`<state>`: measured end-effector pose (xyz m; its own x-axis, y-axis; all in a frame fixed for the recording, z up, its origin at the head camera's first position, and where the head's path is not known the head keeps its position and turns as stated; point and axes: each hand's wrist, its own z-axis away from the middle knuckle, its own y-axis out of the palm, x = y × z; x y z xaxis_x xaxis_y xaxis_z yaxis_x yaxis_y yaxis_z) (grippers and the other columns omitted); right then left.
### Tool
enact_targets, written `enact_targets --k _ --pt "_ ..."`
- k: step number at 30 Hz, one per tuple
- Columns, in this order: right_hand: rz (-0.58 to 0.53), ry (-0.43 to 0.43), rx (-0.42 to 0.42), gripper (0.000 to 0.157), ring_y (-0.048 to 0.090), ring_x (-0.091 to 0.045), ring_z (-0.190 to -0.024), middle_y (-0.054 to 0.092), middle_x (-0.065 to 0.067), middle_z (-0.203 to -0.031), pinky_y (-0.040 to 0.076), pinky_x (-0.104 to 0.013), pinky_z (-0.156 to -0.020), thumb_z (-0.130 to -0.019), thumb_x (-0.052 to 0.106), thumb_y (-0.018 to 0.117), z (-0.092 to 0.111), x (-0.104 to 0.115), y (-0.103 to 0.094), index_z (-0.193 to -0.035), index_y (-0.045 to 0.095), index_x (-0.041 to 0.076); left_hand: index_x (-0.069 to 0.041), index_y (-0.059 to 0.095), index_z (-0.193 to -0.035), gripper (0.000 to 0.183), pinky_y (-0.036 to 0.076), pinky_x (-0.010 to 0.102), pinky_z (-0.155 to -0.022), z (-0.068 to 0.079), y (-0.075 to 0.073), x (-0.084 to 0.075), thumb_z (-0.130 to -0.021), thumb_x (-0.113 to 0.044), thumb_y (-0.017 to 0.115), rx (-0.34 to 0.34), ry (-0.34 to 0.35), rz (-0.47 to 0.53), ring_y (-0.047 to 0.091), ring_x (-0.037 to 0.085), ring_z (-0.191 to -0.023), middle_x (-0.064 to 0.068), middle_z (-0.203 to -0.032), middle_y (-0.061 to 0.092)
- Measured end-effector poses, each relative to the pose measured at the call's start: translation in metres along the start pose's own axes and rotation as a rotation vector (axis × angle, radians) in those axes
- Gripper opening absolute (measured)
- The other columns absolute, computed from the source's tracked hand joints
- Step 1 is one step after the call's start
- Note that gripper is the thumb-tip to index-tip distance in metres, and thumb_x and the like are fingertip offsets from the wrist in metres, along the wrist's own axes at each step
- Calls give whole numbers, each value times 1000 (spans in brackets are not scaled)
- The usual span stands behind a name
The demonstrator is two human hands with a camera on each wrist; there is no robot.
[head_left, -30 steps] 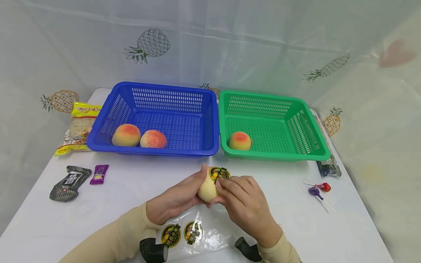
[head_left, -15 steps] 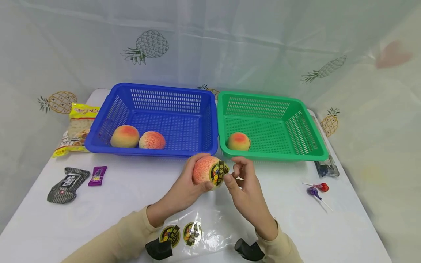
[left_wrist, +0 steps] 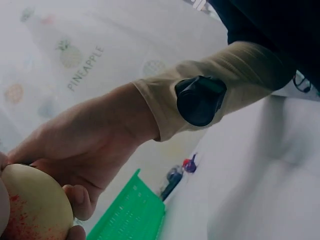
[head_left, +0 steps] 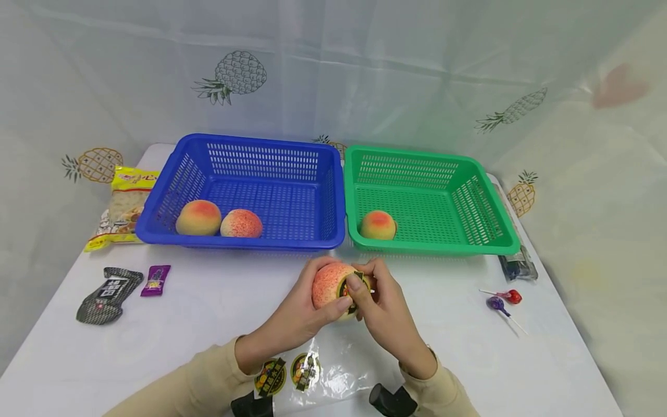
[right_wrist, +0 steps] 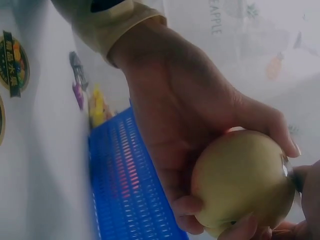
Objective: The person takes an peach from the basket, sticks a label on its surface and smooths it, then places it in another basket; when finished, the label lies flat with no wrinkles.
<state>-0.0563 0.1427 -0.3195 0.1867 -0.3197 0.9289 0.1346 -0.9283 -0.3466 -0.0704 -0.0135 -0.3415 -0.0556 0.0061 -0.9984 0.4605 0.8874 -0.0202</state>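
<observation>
A peach with speckled pink skin sits in my left hand, whose fingers wrap its far side while the thumb lies across the front. On the peach's right side is a round black-and-gold sticker. The thumb of my right hand presses on this sticker, and its other fingers curl at the fruit's edge, partly hidden. From the right wrist view, the left hand cups the pale side of the peach. Below the hands lies a clear plastic sheet bearing two more stickers.
A blue basket with two peaches stands beside a green basket holding one peach. Leftward are a yellow snack bag, a black packet and a purple candy. Two lollipops lie at right.
The left hand has turned the peach, bringing its speckled side into view. The right hand came away from the sticker, then returned with its thumb on it.
</observation>
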Motion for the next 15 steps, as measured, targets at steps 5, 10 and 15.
enact_targets --k 5,10,15 --pt "-58 32 34 10 45 -18 -45 54 -8 -71 42 -29 -40 -94 15 41 0 -7 -2 -95 44 5 -14 33 -125 48 49 30 -75 -2 2 17 -84 -15 59 4 -6 53 51 19 -96 8 -116 44" --pt "-126 98 87 18 45 -18 -44 50 -9 -73 42 -30 -39 -96 23 37 -1 -19 -7 -87 40 7 -17 35 -121 42 49 31 -77 -4 1 28 -85 -19 57 29 -38 95 54 20 -95 11 -112 48" --pt "-121 164 -8 27 46 -20 -44 49 -13 -67 44 -35 -42 -96 27 36 -5 -21 -21 -91 48 3 -17 35 -122 40 41 30 -85 -8 -1 29 -88 -29 52 64 -144 134 51 16 -97 8 -111 50"
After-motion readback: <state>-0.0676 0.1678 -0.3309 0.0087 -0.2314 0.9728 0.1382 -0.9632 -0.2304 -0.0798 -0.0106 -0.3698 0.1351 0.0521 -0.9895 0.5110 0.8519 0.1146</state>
